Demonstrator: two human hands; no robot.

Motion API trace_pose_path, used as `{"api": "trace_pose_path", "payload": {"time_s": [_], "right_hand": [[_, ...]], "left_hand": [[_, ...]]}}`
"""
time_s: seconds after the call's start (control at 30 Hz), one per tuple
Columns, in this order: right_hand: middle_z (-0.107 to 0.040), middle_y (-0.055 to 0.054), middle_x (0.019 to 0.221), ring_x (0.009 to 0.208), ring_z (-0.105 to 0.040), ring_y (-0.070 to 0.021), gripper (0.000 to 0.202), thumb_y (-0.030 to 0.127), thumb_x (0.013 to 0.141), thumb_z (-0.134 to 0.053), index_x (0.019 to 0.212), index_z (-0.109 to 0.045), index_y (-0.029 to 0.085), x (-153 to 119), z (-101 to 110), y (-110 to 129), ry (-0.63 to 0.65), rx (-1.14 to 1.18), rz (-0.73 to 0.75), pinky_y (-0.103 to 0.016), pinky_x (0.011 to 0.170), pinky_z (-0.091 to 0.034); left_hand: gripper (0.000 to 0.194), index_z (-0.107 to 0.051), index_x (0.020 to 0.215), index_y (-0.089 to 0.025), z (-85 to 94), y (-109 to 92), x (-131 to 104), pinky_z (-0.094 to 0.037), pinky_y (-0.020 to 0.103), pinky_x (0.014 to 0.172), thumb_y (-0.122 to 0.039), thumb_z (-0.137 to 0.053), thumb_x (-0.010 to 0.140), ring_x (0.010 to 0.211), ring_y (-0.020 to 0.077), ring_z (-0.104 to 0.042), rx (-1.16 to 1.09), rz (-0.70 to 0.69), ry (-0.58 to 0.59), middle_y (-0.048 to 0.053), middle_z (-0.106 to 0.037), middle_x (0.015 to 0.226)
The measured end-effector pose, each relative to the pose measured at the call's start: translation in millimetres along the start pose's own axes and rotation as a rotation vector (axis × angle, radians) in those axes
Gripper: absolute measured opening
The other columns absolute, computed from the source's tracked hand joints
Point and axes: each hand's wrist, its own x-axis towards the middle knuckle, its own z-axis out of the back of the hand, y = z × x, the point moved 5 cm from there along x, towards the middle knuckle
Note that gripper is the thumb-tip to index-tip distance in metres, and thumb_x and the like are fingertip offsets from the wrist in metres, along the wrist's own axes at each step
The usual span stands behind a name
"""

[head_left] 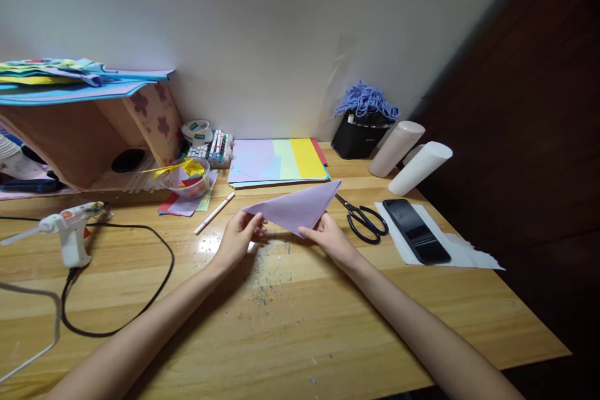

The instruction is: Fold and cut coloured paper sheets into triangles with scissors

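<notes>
A purple sheet of paper (295, 205), folded into a triangle, is held up above the wooden table (300, 337). My left hand (239, 234) pinches its left corner between thumb and fingers. On the other side, my right hand (328, 234) grips the lower right edge, thumb in front and fingers behind. Black-handled scissors (365, 222) lie just right of my right hand. A white marker (214, 214) rests on the table to the left of the paper.
Coloured sheets (281, 162) lie at the back. A bowl of paper scraps (186, 180), a glue gun (72, 237) with its looping cord and an open box (154, 119) are left. Rightward are a phone (415, 231), paper rolls (397, 149) and a black holder (359, 137).
</notes>
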Motion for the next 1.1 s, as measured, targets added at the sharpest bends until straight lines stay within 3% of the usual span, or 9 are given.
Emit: {"api": "trace_pose_path", "payload": {"time_s": [0.1,0.3,0.4,0.5,0.6,0.67,0.87,0.97,1.1], "right_hand": [[-0.058,-0.005,0.11,0.105,-0.052,-0.0162,0.045,0.023,0.064,-0.067,0.103,-0.044,0.021,-1,8,10,-0.107,0.103,0.079,-0.031,0.093,-0.039],[-0.056,-0.004,0.112,0.108,-0.05,-0.0163,0.038,0.02,0.068,-0.062,0.101,-0.044,0.023,-2,-3,7,-0.002,0.257,0.077,-0.033,0.095,-0.037],[-0.057,-0.004,0.106,0.105,-0.051,-0.0167,0.035,0.019,0.066,-0.064,0.096,-0.046,0.021,-1,-2,3,-0.062,0.249,0.104,-0.034,0.095,-0.037],[-0.058,-0.001,0.089,0.092,-0.054,-0.0159,0.029,0.02,0.064,-0.065,0.086,-0.048,0.021,-1,5,8,-0.138,0.175,0.156,-0.032,0.09,-0.039],[-0.055,0.001,0.079,0.081,-0.054,-0.0143,0.025,0.021,0.065,-0.065,0.082,-0.048,0.021,-1,10,19,-0.105,0.069,0.223,-0.03,0.083,-0.042],[-0.055,0.001,0.081,0.08,-0.053,-0.0137,0.026,0.022,0.067,-0.064,0.088,-0.048,0.021,-2,13,27,-0.075,0.025,0.27,-0.029,0.08,-0.043],[-0.055,-0.002,0.087,0.084,-0.052,-0.0143,0.021,0.023,0.075,-0.058,0.095,-0.05,0.022,-9,14,44,-0.066,-0.143,0.429,-0.027,0.076,-0.043],[-0.055,-0.003,0.091,0.087,-0.053,-0.0153,0.019,0.024,0.077,-0.055,0.095,-0.049,0.022,-13,8,46,-0.015,-0.264,0.438,-0.03,0.08,-0.042],[-0.056,-0.004,0.094,0.089,-0.053,-0.016,0.028,0.024,0.073,-0.06,0.099,-0.05,0.021,-9,2,28,0.111,-0.332,0.304,-0.03,0.082,-0.043]], "left_hand": [[0.026,-0.05,0.082,-0.015,2.8,1,1,-0.05,0.027,0.062,-0.041,-0.05,0.077,0.064,0.0115,-0.058,0.041,-0.077,-0.039,0.0,-0.057,0.073],[0.032,-0.051,0.093,-0.013,-10.2,7,-4,-0.048,0.035,0.075,-0.04,-0.051,0.077,0.081,0.0191,-0.061,-0.008,-0.028,0.059,0.007,-0.062,0.087],[0.033,-0.051,0.096,-0.012,-15.7,5,-7,-0.048,0.035,0.077,-0.038,-0.053,0.076,0.084,0.0196,-0.06,-0.077,0.001,0.086,0.01,-0.061,0.094],[0.029,-0.052,0.093,-0.014,-9.9,-7,-8,-0.049,0.031,0.074,-0.034,-0.058,0.073,0.085,0.0182,-0.059,-0.068,-0.046,0.005,0.008,-0.06,0.093],[0.019,-0.055,0.084,-0.015,0.1,-25,-10,-0.048,0.027,0.075,-0.027,-0.061,0.07,0.084,0.0151,-0.058,-0.002,-0.178,-0.106,0.003,-0.06,0.085],[0.017,-0.056,0.08,-0.015,3.1,-29,-9,-0.048,0.026,0.073,-0.026,-0.063,0.068,0.079,0.014,-0.058,0.026,-0.212,-0.11,0.002,-0.06,0.08],[0.028,-0.055,0.081,-0.014,-3.3,2,-2,-0.05,0.032,0.069,-0.028,-0.069,0.061,0.074,0.0174,-0.061,0.041,-0.065,0.072,0.004,-0.063,0.078],[0.018,-0.058,0.08,-0.015,-10.7,6,-4,-0.047,0.031,0.071,-0.029,-0.061,0.069,0.077,0.0172,-0.06,0.257,-0.172,0.177,0.005,-0.063,0.082],[0.019,-0.058,0.093,-0.02,-18.3,-1,-12,-0.043,0.032,0.077,-0.028,-0.05,0.079,0.086,0.0182,-0.056,0.617,-0.358,0.229,0.005,-0.062,0.091]]}}
